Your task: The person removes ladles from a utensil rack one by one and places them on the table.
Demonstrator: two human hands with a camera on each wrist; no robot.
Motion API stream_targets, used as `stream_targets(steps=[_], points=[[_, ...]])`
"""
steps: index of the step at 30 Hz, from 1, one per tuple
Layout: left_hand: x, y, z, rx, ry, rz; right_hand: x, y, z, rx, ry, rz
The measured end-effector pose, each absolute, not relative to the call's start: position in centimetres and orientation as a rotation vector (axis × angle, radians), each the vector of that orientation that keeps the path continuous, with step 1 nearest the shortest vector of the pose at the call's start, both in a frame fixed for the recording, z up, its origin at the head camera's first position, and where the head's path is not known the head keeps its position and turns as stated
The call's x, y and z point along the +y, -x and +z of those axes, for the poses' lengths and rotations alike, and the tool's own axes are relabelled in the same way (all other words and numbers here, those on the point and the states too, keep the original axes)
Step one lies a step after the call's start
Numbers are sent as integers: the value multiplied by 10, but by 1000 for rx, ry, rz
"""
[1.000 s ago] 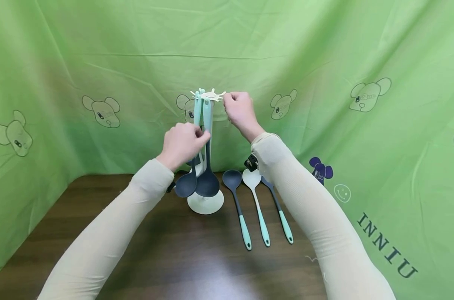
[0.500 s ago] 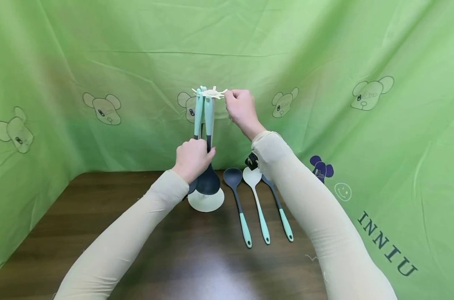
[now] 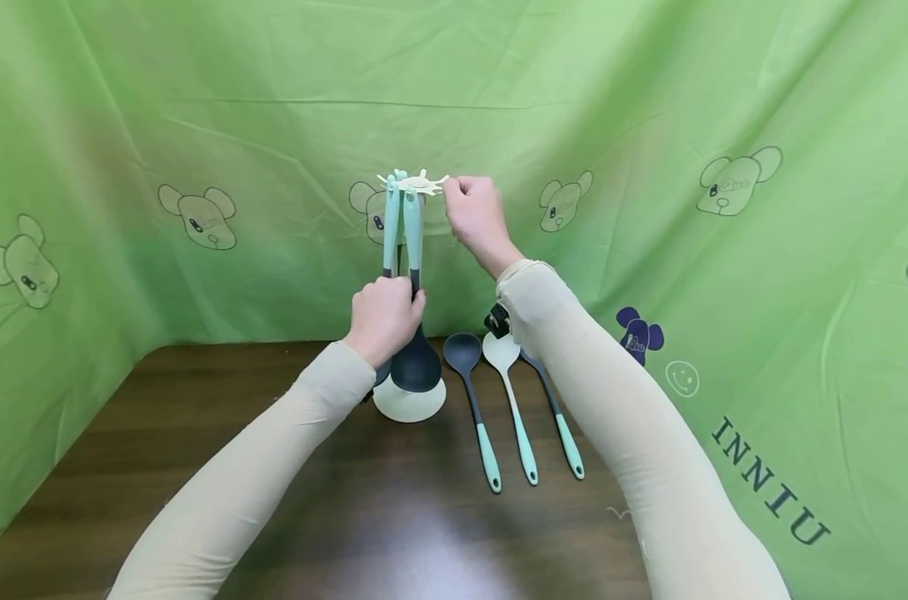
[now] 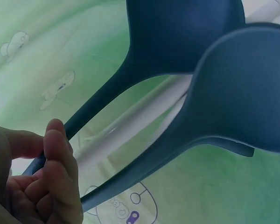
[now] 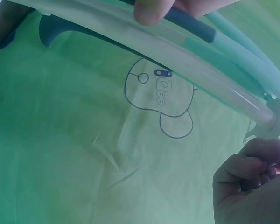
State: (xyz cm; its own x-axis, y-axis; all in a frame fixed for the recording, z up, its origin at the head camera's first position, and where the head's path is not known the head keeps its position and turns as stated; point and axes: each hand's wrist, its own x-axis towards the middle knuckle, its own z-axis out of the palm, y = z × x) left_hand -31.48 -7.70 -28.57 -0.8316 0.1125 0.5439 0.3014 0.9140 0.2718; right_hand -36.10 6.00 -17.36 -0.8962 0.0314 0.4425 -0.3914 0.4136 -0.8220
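A white utensil rack [image 3: 426, 184] with a pronged top stands on a round base [image 3: 409, 406]. Dark ladles with mint handles hang from its left and front, one ladle [image 3: 415, 367] in front. My left hand [image 3: 385, 315] grips this ladle's dark shaft below the handle; in the left wrist view the shaft passes between thumb and fingers [image 4: 60, 172]. A second ladle [image 4: 247, 88] hangs close by, its shaft partly behind the fingers. Up at the rack's top, my right hand [image 3: 475, 215] pinches the tip of a right-hand prong, its fingers curled.
Right of the base, a dark spoon [image 3: 464, 354], a white spoon [image 3: 501, 354] and another dark utensil [image 3: 551, 396] lie on the brown table [image 3: 334, 500]. The last one's head is partly hidden by the right sleeve. Green cloth [image 3: 274, 108] hangs behind and at both sides.
My left hand has come down from beside the mint handles to the dark shaft and now grips it. My right hand stays at the rack's prong.
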Motion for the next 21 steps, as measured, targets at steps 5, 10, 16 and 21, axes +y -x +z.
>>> stream_targets(steps=[5,10,16,21], points=[[-80,311,-284,-2542,320,-568,57,361,-174,-2301,-298,1469],[-83,306,-283,-2536,363,-648,55,360,-174,-2306,-298,1453],[-88,295,-283,-2517,402,-729,53,358,-175,-2323,-304,1459],[-95,285,-284,-2491,415,-741,52,358,-174,-2317,-300,1472]])
